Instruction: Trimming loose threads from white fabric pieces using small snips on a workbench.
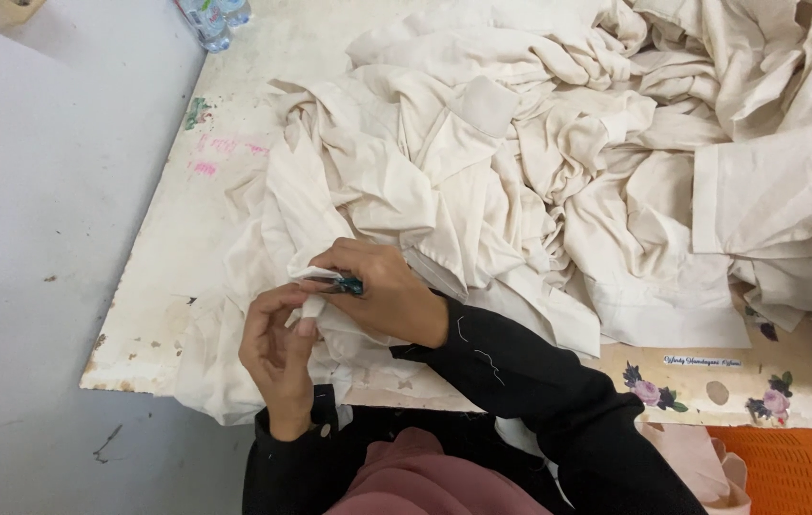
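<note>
— Where's the cloth?
— At the tabletop (163,286) near edge; the left hand (277,348) pinches a cream garment (406,181) fold, the right hand (382,291) grips what may be thread snips (347,284).
— Room?
— Bare strip leftward.

Bright, even light from overhead fills the scene, soft enough that the heap of crumpled cream cotton garments (558,162) shows only gentle grey shading in its folds. The worn white-painted wooden table (167,257) looks slightly washed out, without hard glare. Both hands are a little soft with motion blur; the black sleeves lose detail in their darkness
</note>
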